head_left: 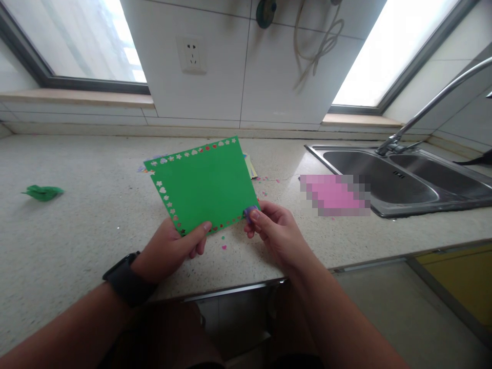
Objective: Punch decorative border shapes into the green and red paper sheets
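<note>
A green sheet of paper [207, 187] is held tilted above the countertop, with rows of small star and heart shapes cut through along its top, left and bottom edges. My left hand [180, 243] grips its lower left corner, thumb on top. At the lower right corner, my right hand [274, 225] pinches a small purple punch [250, 212] that sits at the paper's edge. Tiny cut-out shapes, among them a pink heart [224, 247], lie on the counter below and to the right. Other papers [250, 166] are partly hidden behind the sheet.
A blurred pink sheet [334, 195] lies on the counter [92, 225], left of a double steel sink [372, 177] with a faucet [392, 143]. Crumpled green material [43, 192] rests at the far left. The counter's front edge runs beneath my forearms.
</note>
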`<act>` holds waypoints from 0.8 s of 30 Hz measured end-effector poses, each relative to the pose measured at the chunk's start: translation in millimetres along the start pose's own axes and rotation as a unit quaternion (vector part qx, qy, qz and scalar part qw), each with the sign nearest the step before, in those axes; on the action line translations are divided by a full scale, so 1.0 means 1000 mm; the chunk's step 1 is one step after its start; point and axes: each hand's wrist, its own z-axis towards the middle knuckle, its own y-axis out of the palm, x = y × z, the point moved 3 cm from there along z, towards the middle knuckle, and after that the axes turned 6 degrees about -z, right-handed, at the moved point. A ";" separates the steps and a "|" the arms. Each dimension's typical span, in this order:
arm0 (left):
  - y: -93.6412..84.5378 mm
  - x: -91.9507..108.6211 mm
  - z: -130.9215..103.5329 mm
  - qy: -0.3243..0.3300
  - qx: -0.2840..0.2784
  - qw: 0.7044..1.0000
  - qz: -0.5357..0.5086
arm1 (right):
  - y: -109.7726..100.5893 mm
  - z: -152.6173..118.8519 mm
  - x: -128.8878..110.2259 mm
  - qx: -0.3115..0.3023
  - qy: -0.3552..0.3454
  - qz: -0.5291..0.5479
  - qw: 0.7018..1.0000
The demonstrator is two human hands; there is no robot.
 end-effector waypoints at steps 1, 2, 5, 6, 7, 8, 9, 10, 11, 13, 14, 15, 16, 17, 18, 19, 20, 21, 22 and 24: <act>0.000 0.000 0.000 -0.002 0.001 1.000 0.001 | 0.000 0.000 0.000 -0.002 -0.001 0.000 1.000; 0.000 -0.001 0.000 -0.002 0.001 1.000 0.003 | 0.000 0.000 0.000 -0.004 -0.002 0.001 1.000; -0.001 -0.002 0.000 -0.001 0.000 1.000 0.007 | -0.001 0.001 0.001 -0.006 -0.003 0.000 1.000; -0.001 -0.002 -0.001 -0.001 -0.001 1.000 0.007 | -0.001 0.001 0.001 -0.006 -0.003 0.000 1.000; -0.001 -0.001 -0.001 -0.001 -0.002 1.000 0.006 | 0.000 0.001 0.001 -0.007 -0.002 0.000 1.000; -0.001 -0.001 -0.001 -0.002 -0.003 1.000 0.006 | 0.000 0.001 0.001 -0.008 -0.002 -0.001 1.000; -0.001 -0.001 -0.001 -0.004 -0.003 1.000 0.006 | 0.000 0.001 0.001 -0.008 -0.002 -0.001 1.000; -0.001 0.000 -0.001 -0.007 -0.003 1.000 0.007 | 0.000 0.001 0.001 -0.007 -0.002 -0.001 1.000; -0.001 0.000 -0.001 -0.008 -0.002 1.000 0.007 | 0.000 0.000 0.001 -0.007 -0.001 -0.003 1.000; 0.000 0.001 -0.001 -0.009 -0.002 1.000 0.008 | 0.000 0.000 0.000 -0.005 -0.002 -0.007 1.000; 0.000 0.002 -0.001 -0.008 -0.001 1.000 0.009 | 0.000 -0.001 0.000 -0.005 -0.002 -0.009 1.000; 0.000 0.002 -0.001 -0.008 -0.001 1.000 0.009 | 0.000 -0.001 0.000 -0.005 -0.004 -0.011 1.000; 0.000 0.002 -0.001 -0.007 -0.002 1.000 0.010 | 0.000 -0.001 0.000 -0.005 -0.005 -0.011 1.000; 0.001 0.002 -0.001 -0.007 -0.003 1.000 0.010 | 0.000 -0.001 0.000 -0.004 -0.006 -0.009 1.000; 0.001 0.002 -0.001 -0.006 -0.003 1.000 0.009 | 0.000 -0.001 0.000 -0.005 -0.005 -0.008 1.000; 0.000 0.002 -0.001 -0.005 -0.002 1.000 0.007 | 0.000 0.000 0.000 -0.006 -0.003 -0.007 1.000; 0.000 0.002 -0.001 -0.003 -0.002 1.000 0.005 | 0.000 0.000 0.000 -0.008 0.001 -0.007 1.000; 0.000 0.001 -0.001 -0.001 -0.001 1.000 0.004 | 0.001 0.000 0.000 -0.009 0.005 -0.005 1.000; -0.001 0.000 -0.001 0.002 -0.001 1.000 0.002 | 0.001 0.000 0.000 -0.010 0.008 -0.002 1.000; -0.002 -0.002 0.000 0.006 -0.001 1.000 -0.001 | 0.002 0.000 -0.001 -0.006 0.014 0.014 1.000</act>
